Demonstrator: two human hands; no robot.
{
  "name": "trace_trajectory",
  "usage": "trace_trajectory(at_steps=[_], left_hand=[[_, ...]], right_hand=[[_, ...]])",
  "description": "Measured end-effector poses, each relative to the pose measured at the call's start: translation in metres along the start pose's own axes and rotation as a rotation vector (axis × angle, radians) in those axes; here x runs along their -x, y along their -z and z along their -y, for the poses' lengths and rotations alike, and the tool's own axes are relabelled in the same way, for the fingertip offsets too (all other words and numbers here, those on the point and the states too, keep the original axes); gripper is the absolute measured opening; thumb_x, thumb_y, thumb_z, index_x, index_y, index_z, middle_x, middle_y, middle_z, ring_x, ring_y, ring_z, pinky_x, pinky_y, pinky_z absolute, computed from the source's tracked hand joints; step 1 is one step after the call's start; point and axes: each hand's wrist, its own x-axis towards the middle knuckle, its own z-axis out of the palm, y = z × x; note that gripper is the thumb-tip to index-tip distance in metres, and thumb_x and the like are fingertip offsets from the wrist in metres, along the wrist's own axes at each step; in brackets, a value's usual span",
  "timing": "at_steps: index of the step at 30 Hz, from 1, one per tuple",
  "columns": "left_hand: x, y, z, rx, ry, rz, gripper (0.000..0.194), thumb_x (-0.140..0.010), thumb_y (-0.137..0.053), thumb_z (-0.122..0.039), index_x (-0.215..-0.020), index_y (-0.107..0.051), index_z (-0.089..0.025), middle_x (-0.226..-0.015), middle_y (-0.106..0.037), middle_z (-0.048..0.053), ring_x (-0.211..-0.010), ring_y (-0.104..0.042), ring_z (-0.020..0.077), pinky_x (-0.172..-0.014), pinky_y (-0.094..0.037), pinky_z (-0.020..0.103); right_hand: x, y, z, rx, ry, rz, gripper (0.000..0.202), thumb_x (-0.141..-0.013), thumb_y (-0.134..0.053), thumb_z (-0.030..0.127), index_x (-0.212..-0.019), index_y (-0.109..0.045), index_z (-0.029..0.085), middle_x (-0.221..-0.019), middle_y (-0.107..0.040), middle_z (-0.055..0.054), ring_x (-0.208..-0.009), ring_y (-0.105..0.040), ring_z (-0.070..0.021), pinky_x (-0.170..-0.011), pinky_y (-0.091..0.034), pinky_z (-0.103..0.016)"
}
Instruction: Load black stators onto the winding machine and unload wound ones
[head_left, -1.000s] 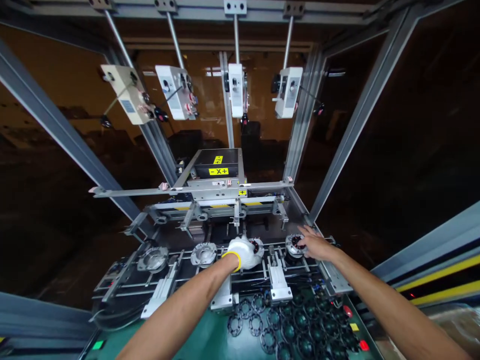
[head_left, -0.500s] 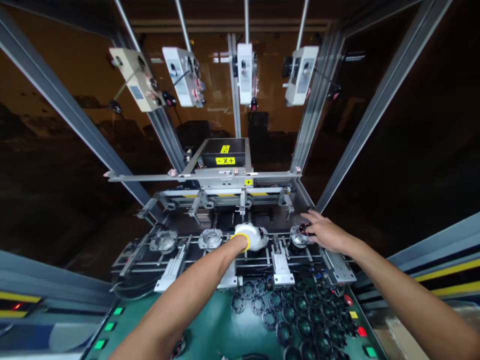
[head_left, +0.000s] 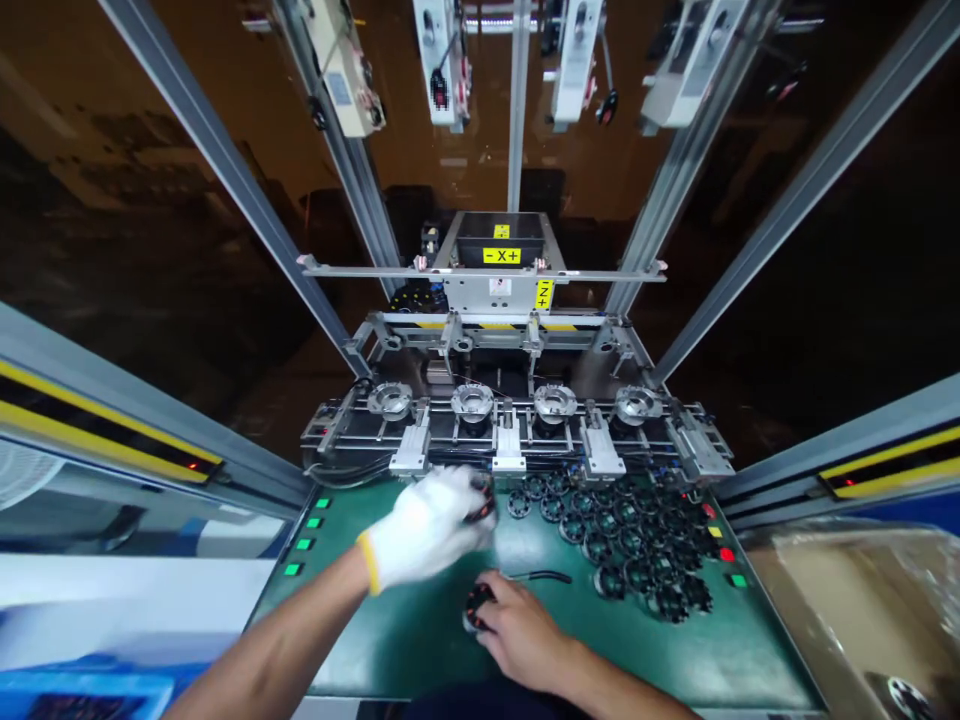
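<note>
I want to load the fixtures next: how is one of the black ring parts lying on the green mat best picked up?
Pinch a black ring part by its outer rim, from above at the near edge of the pile: the rings lie flat on the green mat, close together, and only there are rims exposed.

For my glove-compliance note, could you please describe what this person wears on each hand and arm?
The left hand wears a white knit glove with a yellow cuff band. The right hand is ungloved. Both forearms are bare, with no sleeves showing.
</note>
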Motion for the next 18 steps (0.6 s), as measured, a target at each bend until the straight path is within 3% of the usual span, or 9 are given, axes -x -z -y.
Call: trace_trajectory(at_steps=[2, 4, 6, 8, 10, 11, 12, 15, 18], left_hand=[[0.050, -0.053, 0.031, 0.010, 0.092, 0.106, 0.019, -0.097, -0.059, -0.033, -0.107, -0.075, -0.028, -0.117, -0.062, 0.002, -0.104, -0.059, 0.0196, -0.086, -0.041, 0.035], [0.087, -0.108, 0.059, -0.005, 0.270, 0.307, 0.026, -0.099, -0.056, -0.031, -0.112, -0.076, -0.023, -0.124, -0.065, 0.005, -0.116, -0.061, 0.0213, -0.097, -0.043, 0.033], [0.108, -0.154, 0.079, -0.101, 0.431, 0.369, 0.035, -0.103, -0.050, -0.030, -0.126, -0.076, -0.025, -0.139, -0.062, 0.009, -0.126, -0.059, 0.0246, -0.106, -0.040, 0.033], [0.114, -0.185, 0.088, -0.171, 0.531, 0.333, 0.044, -0.106, -0.041, -0.028, -0.134, -0.073, -0.017, -0.139, -0.061, 0.018, -0.122, -0.061, 0.0312, -0.103, -0.042, 0.040], [0.110, -0.202, 0.089, -0.206, 0.581, 0.248, 0.047, -0.107, -0.037, -0.028, -0.138, -0.072, -0.017, -0.144, -0.057, 0.019, -0.128, -0.057, 0.0328, -0.108, -0.039, 0.042], [0.107, -0.207, 0.088, -0.216, 0.600, 0.205, 0.048, -0.108, -0.036, -0.028, -0.140, -0.071, -0.020, -0.149, -0.055, 0.016, -0.134, -0.054, 0.0312, -0.111, -0.036, 0.040], [0.104, -0.211, 0.088, -0.214, 0.623, 0.165, 0.048, -0.109, -0.036, -0.029, -0.142, -0.070, -0.025, -0.155, -0.050, 0.012, -0.140, -0.049, 0.0285, -0.114, -0.033, 0.037], [0.106, -0.225, 0.092, -0.058, 0.733, 0.017, 0.048, -0.109, -0.038, -0.041, -0.144, -0.068, -0.031, -0.166, -0.038, 0.006, -0.147, -0.043, 0.0232, -0.116, -0.034, 0.032], [0.119, -0.245, 0.105, 0.263, 0.828, -0.224, 0.068, -0.094, -0.037, -0.059, -0.136, -0.074, -0.020, -0.163, -0.040, 0.012, -0.141, -0.049, 0.0294, -0.114, -0.042, 0.038]], right_hand=[[-0.034, -0.032, 0.015, 0.282, 0.027, 0.138, 0.041, -0.102, -0.051, 0.023, -0.133, -0.071, 0.005, -0.160, -0.040, -0.022, -0.144, -0.048, -0.0364, -0.129, -0.028, -0.050], [-0.062, -0.055, 0.024, 0.456, 0.103, 0.144, 0.043, -0.104, -0.043, 0.018, -0.134, -0.068, 0.002, -0.161, -0.039, -0.024, -0.146, -0.045, -0.0360, -0.128, -0.029, -0.051], [-0.079, -0.070, 0.025, 0.533, 0.171, 0.009, 0.039, -0.106, -0.041, 0.019, -0.127, -0.070, 0.006, -0.156, -0.047, -0.022, -0.139, -0.053, -0.0335, -0.121, -0.041, -0.050], [-0.077, -0.075, 0.017, 0.525, 0.263, -0.262, 0.030, -0.102, -0.059, 0.032, -0.119, -0.071, 0.010, -0.145, -0.057, -0.019, -0.128, -0.060, -0.0318, -0.111, -0.051, -0.048], [-0.054, -0.068, -0.001, 0.461, 0.360, -0.625, 0.041, -0.090, -0.076, 0.042, -0.118, -0.068, 0.013, -0.136, -0.063, -0.017, -0.121, -0.063, -0.0318, -0.102, -0.057, -0.047], [-0.035, -0.061, -0.013, 0.429, 0.372, -0.811, 0.041, -0.090, -0.076, 0.042, -0.118, -0.067, 0.014, -0.133, -0.065, -0.016, -0.119, -0.063, -0.0318, -0.100, -0.057, -0.047], [-0.014, -0.051, -0.028, 0.421, 0.337, -0.897, 0.034, -0.095, -0.069, 0.037, -0.120, -0.064, 0.014, -0.133, -0.065, -0.016, -0.121, -0.063, -0.0323, -0.101, -0.057, -0.048], [0.055, -0.020, -0.079, 0.596, 0.142, -1.051, 0.020, -0.101, -0.055, 0.021, -0.116, -0.063, 0.011, -0.134, -0.063, -0.018, -0.127, -0.058, -0.0337, -0.099, -0.056, -0.051], [0.101, -0.006, -0.122, 0.768, -0.044, -1.075, 0.023, -0.101, -0.056, 0.024, -0.106, -0.070, 0.006, -0.144, -0.053, -0.026, -0.135, -0.049, -0.0431, -0.093, -0.056, -0.057]])
